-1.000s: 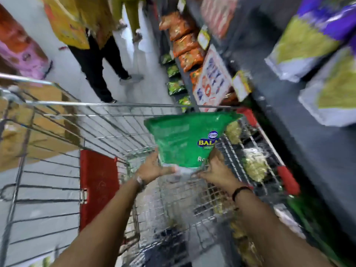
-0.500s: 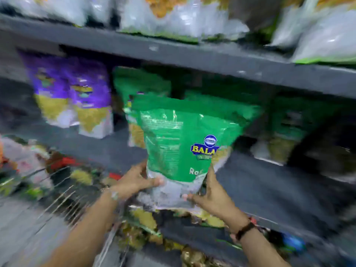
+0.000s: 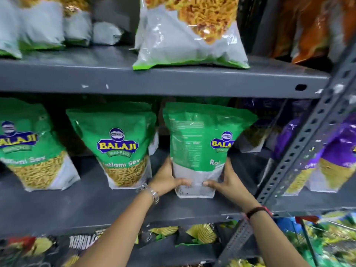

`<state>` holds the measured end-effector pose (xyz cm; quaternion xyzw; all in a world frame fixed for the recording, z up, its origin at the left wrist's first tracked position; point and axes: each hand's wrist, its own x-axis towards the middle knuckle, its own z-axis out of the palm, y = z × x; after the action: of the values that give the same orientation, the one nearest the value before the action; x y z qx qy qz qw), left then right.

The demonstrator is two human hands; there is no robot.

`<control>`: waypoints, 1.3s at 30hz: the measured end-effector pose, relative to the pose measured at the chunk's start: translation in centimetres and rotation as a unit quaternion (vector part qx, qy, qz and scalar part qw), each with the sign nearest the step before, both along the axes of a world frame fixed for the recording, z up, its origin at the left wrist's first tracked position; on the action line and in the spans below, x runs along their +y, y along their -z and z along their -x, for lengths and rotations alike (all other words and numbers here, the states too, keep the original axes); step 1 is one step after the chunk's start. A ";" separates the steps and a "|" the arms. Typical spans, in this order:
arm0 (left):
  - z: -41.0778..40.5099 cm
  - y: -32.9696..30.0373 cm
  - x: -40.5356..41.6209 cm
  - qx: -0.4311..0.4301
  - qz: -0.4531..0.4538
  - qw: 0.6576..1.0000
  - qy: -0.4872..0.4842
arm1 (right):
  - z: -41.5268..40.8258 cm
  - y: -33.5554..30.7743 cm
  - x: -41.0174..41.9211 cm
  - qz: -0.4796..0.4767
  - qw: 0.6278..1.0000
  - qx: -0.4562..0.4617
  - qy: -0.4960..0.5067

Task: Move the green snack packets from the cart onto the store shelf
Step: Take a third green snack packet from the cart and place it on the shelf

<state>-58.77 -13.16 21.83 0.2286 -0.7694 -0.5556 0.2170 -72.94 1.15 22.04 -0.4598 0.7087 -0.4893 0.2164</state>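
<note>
Grey steel store shelf [image 3: 81,205], middle tier, carries two green snack packets [image 3: 119,147] upright at left and centre, with a third packet [image 3: 200,143] standing just right of them, its base on the shelf board — the placing step, by all appearance nearly done. Left hand [image 3: 165,178] and right hand [image 3: 229,182] clasp its lower corners from either side, thumbs across the pale bottom panel; the next move probably calls for loosening both grips without tipping it — then returning to the cart [image 3: 327,228], glimpsed lower right.
</note>
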 end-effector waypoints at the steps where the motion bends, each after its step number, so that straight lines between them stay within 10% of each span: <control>1: 0.6 0.8 -0.5 0.004 -0.014 1.000 -0.009 | 0.5 0.6 -0.8 -0.003 1.000 -0.004 0.000; 12: 2.1 4.6 -1.4 -0.015 -0.031 0.998 -0.049 | 2.1 4.6 -2.5 -0.015 0.997 -0.071 -0.002; 19: 1.8 6.1 1.5 0.081 -0.010 0.958 -0.275 | -0.6 6.0 -0.4 0.127 0.978 -0.088 0.140; 26: 2.6 7.6 4.1 0.027 0.044 0.988 -0.143 | -1.2 5.2 -2.8 0.132 0.962 -0.236 0.031; 33: 2.3 7.2 -0.5 0.013 -0.051 0.995 -0.087 | -1.3 7.5 0.1 0.171 0.951 -0.142 0.214; 39: 1.9 8.1 -0.3 0.089 -0.100 0.976 -0.174 | 3.1 6.6 -1.3 -0.010 0.997 -0.064 0.046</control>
<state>-60.64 -13.50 13.77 0.3294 -0.6360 -0.6016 0.3536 -76.02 -0.14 15.46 -0.3926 0.7184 -0.5203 0.2430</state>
